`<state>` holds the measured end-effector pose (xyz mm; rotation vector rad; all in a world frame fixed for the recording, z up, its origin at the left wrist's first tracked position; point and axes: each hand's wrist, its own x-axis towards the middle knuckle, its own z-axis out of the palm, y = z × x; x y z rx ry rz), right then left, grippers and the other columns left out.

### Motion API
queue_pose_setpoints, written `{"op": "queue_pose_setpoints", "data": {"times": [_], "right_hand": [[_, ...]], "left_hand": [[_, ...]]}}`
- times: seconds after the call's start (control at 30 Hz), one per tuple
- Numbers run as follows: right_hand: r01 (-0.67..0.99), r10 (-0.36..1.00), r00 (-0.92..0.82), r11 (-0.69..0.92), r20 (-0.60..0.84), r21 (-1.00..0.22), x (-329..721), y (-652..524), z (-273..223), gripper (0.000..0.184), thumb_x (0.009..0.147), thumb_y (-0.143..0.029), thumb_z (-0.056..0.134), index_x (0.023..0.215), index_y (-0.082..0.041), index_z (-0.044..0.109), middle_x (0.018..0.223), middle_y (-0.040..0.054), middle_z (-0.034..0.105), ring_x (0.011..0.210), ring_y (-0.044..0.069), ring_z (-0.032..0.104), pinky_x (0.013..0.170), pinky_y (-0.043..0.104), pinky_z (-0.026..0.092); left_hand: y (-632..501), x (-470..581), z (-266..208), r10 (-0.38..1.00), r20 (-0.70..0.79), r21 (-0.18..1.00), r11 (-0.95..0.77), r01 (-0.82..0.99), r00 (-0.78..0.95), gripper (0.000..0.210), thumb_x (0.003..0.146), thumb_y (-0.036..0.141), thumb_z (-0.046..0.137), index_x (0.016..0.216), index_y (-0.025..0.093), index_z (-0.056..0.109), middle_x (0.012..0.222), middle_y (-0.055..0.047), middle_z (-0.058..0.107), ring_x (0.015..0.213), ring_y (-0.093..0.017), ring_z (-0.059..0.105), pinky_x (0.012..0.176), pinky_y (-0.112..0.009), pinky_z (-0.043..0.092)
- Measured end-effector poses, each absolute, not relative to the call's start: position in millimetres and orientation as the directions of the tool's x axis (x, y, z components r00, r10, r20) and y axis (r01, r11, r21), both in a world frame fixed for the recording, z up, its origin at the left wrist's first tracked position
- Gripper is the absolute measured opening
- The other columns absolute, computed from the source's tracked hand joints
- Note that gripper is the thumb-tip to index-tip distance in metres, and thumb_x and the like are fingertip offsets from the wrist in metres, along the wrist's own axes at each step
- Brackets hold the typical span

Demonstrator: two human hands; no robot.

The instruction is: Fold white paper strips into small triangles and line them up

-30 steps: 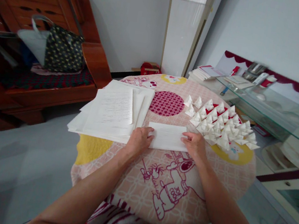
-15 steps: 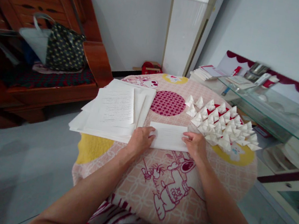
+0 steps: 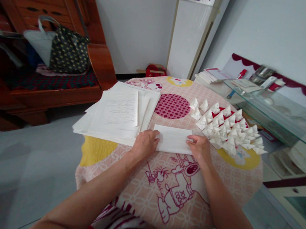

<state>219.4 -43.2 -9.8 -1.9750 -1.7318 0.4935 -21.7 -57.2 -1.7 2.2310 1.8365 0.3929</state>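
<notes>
A folded white sheet of paper (image 3: 174, 139) lies flat on the round, cloth-covered table (image 3: 153, 203), its long sides running left to right. My left hand (image 3: 146, 143) grips its left end, fingers curled at the edge. At the opposite end my right hand (image 3: 199, 147) pinches the sheet between thumb and fingers. Close to my left hand is a stack of white paper (image 3: 118, 113), the top sheet bearing lines of writing. Several small folded paper boats (image 3: 226, 128), white and pointed, stand in rows beyond my right hand, partly over a red patch.
A glass-topped cabinet (image 3: 276, 107) with papers, a metal pot and a cup borders the table on the right. On the left stands a wooden bench (image 3: 92, 58) holding a dark patterned bag (image 3: 68, 50). A tall white air conditioner (image 3: 187, 34) is behind.
The view has shifted very slightly. Both hands stay at the two ends of the folded sheet, with no clear change in the paper.
</notes>
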Motion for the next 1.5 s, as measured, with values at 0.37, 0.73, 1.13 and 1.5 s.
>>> {"op": "queue_pose_setpoints", "data": {"times": [0.37,0.73,1.13,1.5], "right_hand": [[0.879,0.990,0.140,-0.108,0.035,-0.465,212.2,-46.3,-1.1,0.032,0.087,-0.024,0.066,0.116,-0.016,0.079,0.100,0.0099,0.080,0.089,0.022,0.072,0.082,0.028,0.051],[0.994,0.992,-0.030,0.042,0.122,-0.100,213.5,-60.5,-5.1,0.031,0.103,-0.028,0.048,0.100,-0.018,0.077,0.093,0.0145,0.076,0.085,0.023,0.069,0.072,0.029,0.041],[0.846,0.975,-0.175,0.221,0.140,-0.485,174.7,-67.3,19.3,0.019,0.085,-0.011,0.058,0.075,-0.016,0.074,0.073,0.0042,0.073,0.070,0.016,0.064,0.066,0.024,0.042],[0.795,0.978,-0.140,0.020,-0.152,-0.606,178.1,-63.1,11.3,0.008,0.072,-0.009,0.068,0.067,-0.015,0.071,0.051,-0.0026,0.060,0.049,0.011,0.056,0.051,0.021,0.039]], "left_hand": [[-29.6,-27.3,-24.5,0.780,0.237,0.472,-0.613,0.634,0.578,0.053,0.086,-0.004,0.046,0.130,0.017,0.067,0.145,-0.014,0.061,0.131,-0.022,0.060,0.115,-0.040,0.048],[-38.4,-9.2,-16.7,0.712,0.110,0.257,-0.695,0.672,0.694,0.047,0.102,0.023,0.049,0.148,0.024,0.054,0.160,-0.012,0.045,0.151,-0.025,0.038,0.124,-0.045,0.032],[-37.4,-7.5,-23.1,0.664,0.145,0.203,-0.745,0.635,0.733,0.043,0.103,0.027,0.048,0.144,0.017,0.057,0.155,-0.017,0.050,0.152,-0.026,0.036,0.125,-0.048,0.028],[-38.6,-4.4,-24.0,0.679,0.149,0.234,-0.731,0.641,0.719,0.043,0.100,0.024,0.053,0.143,0.021,0.059,0.149,-0.012,0.058,0.151,-0.026,0.037,0.126,-0.045,0.027]]}}
